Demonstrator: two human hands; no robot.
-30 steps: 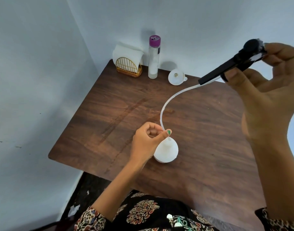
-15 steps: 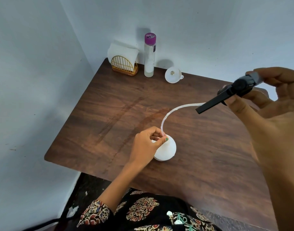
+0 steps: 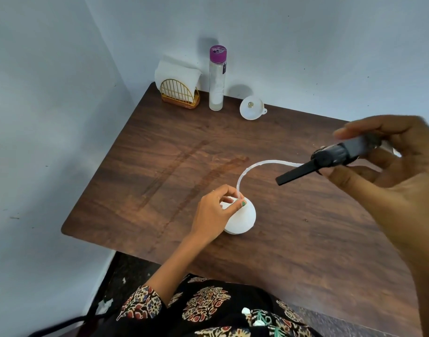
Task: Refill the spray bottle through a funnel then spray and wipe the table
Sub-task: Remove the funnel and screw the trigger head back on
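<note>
A white spray bottle stands near the middle of the brown wooden table. My left hand grips its neck, fingers curled round the top. My right hand holds the black spray head above the table at the right. The head's white dip tube arcs down, and its end sits at the bottle's mouth by my left fingers. A white funnel rests at the back of the table. A tall clear bottle with a purple cap stands to the left of it.
A gold wire holder with white paper napkins stands in the back left corner against the walls. The table's left edge runs along a wall with a gap to the floor. My patterned sleeve and lap lie at the near edge.
My right hand has lowered the spray head toward the table, so the dip tube bends lower and flatter. My left hand has stayed on the bottle's neck.
</note>
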